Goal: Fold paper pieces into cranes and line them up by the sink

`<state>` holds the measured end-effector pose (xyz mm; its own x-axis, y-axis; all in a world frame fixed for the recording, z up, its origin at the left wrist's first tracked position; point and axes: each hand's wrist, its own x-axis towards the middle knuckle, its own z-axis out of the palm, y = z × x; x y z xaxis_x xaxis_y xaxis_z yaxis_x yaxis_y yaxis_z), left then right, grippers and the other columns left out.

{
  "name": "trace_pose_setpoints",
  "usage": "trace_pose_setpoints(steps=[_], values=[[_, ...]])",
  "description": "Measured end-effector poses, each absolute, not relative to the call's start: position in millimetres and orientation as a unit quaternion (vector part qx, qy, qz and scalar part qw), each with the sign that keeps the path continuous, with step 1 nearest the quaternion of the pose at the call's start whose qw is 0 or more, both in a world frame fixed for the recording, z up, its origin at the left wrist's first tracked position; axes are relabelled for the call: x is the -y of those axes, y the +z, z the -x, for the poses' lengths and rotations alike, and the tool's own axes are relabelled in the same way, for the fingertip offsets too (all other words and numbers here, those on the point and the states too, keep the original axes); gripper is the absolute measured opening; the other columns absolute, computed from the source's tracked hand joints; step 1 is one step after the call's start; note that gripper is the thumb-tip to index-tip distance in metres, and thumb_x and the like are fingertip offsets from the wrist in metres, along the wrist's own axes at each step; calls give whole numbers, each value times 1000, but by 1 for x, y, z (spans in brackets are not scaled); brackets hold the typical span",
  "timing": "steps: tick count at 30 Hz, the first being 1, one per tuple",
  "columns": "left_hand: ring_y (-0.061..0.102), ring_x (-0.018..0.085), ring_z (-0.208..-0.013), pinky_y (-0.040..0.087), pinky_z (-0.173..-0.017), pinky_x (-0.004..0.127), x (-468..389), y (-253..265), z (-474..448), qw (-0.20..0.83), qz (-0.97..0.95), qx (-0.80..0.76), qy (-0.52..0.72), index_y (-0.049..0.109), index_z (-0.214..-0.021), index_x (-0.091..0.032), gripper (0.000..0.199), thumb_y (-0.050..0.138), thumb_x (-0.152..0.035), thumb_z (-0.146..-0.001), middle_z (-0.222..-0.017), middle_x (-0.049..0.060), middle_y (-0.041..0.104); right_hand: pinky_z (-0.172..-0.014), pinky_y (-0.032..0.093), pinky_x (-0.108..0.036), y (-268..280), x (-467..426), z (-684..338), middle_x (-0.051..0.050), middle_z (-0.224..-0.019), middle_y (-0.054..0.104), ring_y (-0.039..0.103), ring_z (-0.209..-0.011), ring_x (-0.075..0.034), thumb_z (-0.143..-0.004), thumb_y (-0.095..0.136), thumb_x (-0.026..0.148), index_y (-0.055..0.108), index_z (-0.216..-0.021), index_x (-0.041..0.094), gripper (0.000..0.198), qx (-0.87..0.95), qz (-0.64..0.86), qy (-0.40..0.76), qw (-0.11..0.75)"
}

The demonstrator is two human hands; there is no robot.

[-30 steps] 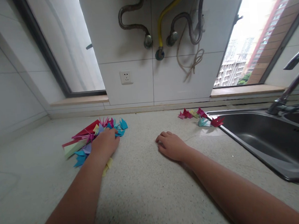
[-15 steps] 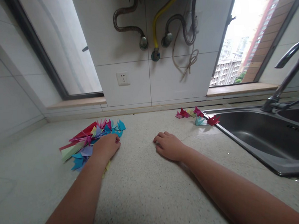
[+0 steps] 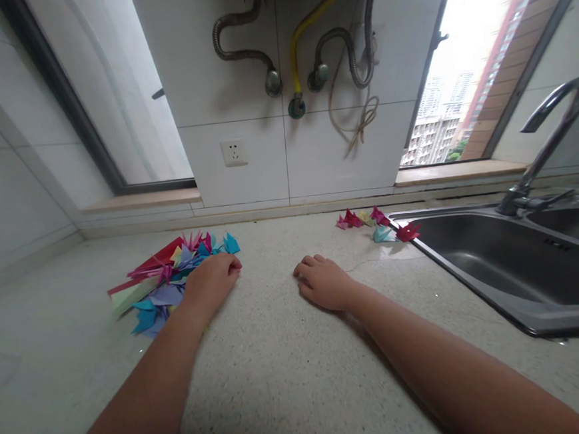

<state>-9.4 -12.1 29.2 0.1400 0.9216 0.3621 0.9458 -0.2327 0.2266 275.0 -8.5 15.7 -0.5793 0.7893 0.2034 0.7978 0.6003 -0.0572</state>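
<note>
My left hand is at the right edge of a heap of folded paper cranes in blue, lilac, pink, red, yellow and pale green. Its fingers are curled together, and whatever they may hold is hidden. Just beyond its knuckles lies a bright blue paper crane. My right hand rests palm down on the speckled countertop, its fingers loosely bent and slightly apart, with nothing seen in them. Farther right, by the sink, stand a red paper crane, a pale blue one and several more behind them.
A steel sink with a curved faucet is set into the counter at right. A tiled wall closes off the back, with a socket, hoses and a yellow pipe. Windows stand on both sides.
My left hand has shifted a little to the right, its fingers still curled. My right hand stays in place on the counter. The whole view has turned slightly.
</note>
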Motion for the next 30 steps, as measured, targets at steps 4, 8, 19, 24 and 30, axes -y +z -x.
trace_pose_setpoints(steps=[4, 8, 19, 24, 30], values=[[60, 20, -93, 42, -78, 30, 18, 29, -7, 12, 784, 552, -282, 66, -93, -22, 14, 54, -22, -86, -101, 4, 68, -87, 38, -35, 14, 7, -275, -11, -106, 61, 52, -101, -24, -87, 49, 28, 63, -108, 19, 27, 890, 435, -9, 136], [57, 19, -96, 41, -86, 31, 25, 29, -23, -14, 830, 465, -308, 64, -92, -21, 11, 55, -18, -88, -100, 2, 66, -88, 38, -32, 13, 5, -272, -10, -107, 62, 53, -100, -20, -87, 50, 22, 58, -114, 17, 29, 864, 443, 25, 237], [55, 17, -95, 39, -88, 32, 32, 30, -31, -66, 886, 339, -310, 64, -98, -22, 16, 54, -12, -90, -100, 1, 67, -80, 45, -31, 8, 1, -270, -7, -115, 64, 58, -84, -14, -94, 47, 24, 51, -130, 23, 36, 818, 395, 205, 366], [56, 15, -96, 39, -89, 31, 35, 33, -33, -101, 894, 303, -314, 65, -99, -22, 18, 53, -11, -91, -100, 1, 66, -89, 46, -34, 7, 0, -270, -9, -125, 60, 60, -99, -16, -96, 47, 27, 45, -139, 24, 43, 808, 375, 282, 356], [55, 15, -95, 40, -89, 31, 39, 35, -35, -116, 905, 282, -296, 65, -98, -21, 20, 51, -9, -90, -97, 0, 65, -97, 42, -35, 5, -1, -269, -7, -117, 65, 59, -106, -16, -97, 46, 27, 52, -132, 22, 37, 793, 332, 347, 374]])
